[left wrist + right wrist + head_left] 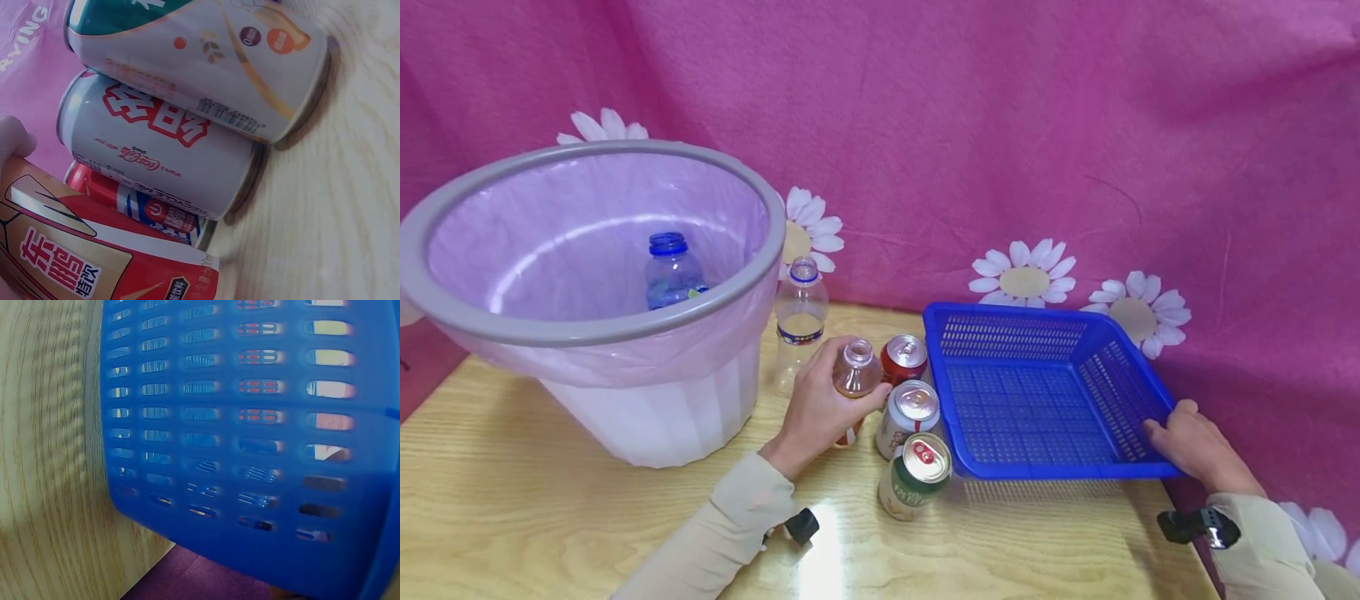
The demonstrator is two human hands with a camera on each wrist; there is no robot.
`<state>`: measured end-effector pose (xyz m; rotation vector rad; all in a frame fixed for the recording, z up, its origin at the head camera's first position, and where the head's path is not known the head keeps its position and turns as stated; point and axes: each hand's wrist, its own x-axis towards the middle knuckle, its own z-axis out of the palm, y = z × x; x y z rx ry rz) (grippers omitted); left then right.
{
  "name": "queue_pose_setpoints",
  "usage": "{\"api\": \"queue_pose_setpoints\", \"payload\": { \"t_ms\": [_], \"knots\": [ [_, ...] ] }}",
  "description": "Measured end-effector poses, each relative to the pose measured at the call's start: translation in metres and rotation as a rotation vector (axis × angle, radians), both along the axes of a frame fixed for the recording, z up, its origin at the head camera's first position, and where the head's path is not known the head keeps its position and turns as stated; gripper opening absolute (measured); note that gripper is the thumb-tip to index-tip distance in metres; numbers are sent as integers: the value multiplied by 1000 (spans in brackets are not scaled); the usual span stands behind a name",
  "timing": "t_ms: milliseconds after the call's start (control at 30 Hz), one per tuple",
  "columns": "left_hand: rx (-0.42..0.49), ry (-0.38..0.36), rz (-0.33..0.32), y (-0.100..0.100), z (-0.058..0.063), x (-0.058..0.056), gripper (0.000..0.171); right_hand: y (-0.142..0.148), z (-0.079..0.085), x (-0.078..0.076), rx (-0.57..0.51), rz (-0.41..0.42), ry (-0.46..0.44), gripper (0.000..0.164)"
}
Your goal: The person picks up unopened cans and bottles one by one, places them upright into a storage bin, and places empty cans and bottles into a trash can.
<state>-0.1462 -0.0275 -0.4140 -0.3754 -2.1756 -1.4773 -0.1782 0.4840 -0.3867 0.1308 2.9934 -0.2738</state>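
My left hand grips an uncapped plastic bottle around its upper part; its red and gold label fills the lower left of the left wrist view. Whether its base touches the table I cannot tell. Right beside it stand a red can, a white can and a green and white can in a row. Behind the hand is a clear bottle with a blue neck ring. At the right, my right hand holds the rim of a blue plastic basket, thumb over the edge.
A large white bin with a grey rim and pink liner stands at the left; a blue-necked bottle shows inside it. The wooden table meets a pink curtain with white flowers behind.
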Motion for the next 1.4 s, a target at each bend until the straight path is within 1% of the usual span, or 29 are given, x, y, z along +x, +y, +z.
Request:
{"api": "queue_pose_setpoints", "payload": {
  "t_ms": [267, 433, 633, 700, 900, 1100, 1400],
  "knots": [
    [6, 23, -20, -2, 7, 1, 61, -3, 5, 1, 0, 11, 22, 58],
    [14, 53, -28, -2, 12, 2, 60, -4, 7, 2, 4, 15, 20, 60],
    [14, 93, -17, -4, 19, 5, 60, -4, 6, 4, 1, 18, 14, 61],
    [6, 103, -15, -5, 21, 5, 60, -4, 5, 4, 3, 5, 2, 61],
    [-41, 134, -37, -9, 27, 6, 62, -4, 6, 5, 0, -12, -28, 62],
    [-103, 199, -44, -12, 35, 7, 61, -6, 6, 3, -8, -14, -41, 66],
    [-214, 281, -41, -17, 54, 17, 59, -7, 8, 2, 6, -4, -63, 71]
  ]
}}
